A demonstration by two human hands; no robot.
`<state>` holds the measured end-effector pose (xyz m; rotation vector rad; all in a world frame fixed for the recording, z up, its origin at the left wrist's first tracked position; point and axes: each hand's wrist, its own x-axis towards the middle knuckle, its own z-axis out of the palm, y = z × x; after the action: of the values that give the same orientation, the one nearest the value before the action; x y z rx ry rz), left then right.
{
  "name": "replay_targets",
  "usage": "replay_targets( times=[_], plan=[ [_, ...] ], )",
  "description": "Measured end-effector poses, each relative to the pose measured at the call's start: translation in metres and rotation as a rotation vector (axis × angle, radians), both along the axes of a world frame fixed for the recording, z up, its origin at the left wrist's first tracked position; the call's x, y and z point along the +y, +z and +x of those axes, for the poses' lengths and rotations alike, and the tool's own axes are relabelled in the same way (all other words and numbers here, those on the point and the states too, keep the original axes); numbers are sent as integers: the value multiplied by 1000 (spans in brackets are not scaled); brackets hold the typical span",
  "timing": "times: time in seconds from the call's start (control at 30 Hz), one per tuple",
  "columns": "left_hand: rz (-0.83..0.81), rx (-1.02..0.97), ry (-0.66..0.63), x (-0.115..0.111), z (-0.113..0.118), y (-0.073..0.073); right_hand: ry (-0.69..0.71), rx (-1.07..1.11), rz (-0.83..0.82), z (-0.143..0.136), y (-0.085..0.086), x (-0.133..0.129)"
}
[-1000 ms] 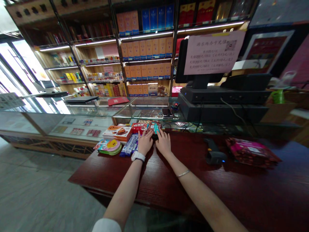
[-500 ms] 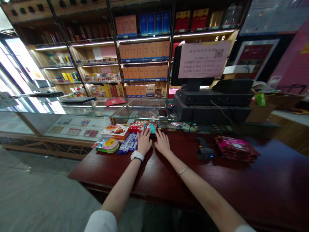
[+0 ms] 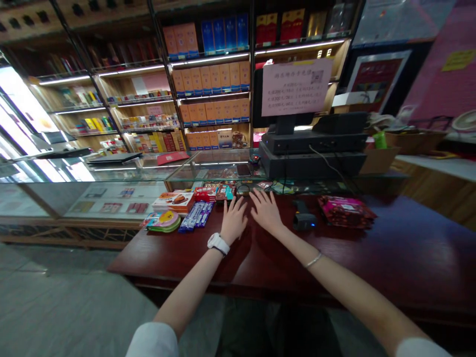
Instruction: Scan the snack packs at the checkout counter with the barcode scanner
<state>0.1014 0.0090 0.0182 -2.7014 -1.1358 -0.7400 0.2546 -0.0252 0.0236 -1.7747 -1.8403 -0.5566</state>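
Note:
My left hand (image 3: 233, 219), with a white watch on the wrist, is over the dark red desk, fingers apart and nothing in it. Just beyond its fingertips lies a teal and brown packet (image 3: 225, 191), beside a red packet (image 3: 205, 193). My right hand (image 3: 267, 212) is spread with nothing in it, left of a black scanner (image 3: 304, 219). Left of my left hand are purple-wrapped bars (image 3: 197, 215), an orange and white box (image 3: 173, 201) and a round colourful package (image 3: 163, 221). A stack of dark red and pink packets (image 3: 346, 211) lies right of the scanner.
The wooden desk (image 3: 186, 253) meets a glass counter (image 3: 219, 158) at the back. A monitor with a pink paper sign (image 3: 295, 87) stands over a black cash drawer (image 3: 312, 163). Shelves of orange boxes (image 3: 211, 79) rise behind. A phone (image 3: 243, 170) lies on the glass.
Both hands have moved off the teal and brown packet, back and to the right, and are farther apart. The view has shifted slightly to the right.

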Motion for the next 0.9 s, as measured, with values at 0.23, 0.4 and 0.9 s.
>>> replay_targets(
  times=[0.23, 0.4, 0.9],
  plan=[
    [14, -26, -182, -30, 51, 10, -97, 11, 137, 57, 8, -42],
    [-15, -39, -313, -51, 93, 13, -179, 13, 169, 98, 8, -77],
    [-70, -15, -467, -98, 195, 8, -438, 123, 139, 219, -36, -159]
  ],
)
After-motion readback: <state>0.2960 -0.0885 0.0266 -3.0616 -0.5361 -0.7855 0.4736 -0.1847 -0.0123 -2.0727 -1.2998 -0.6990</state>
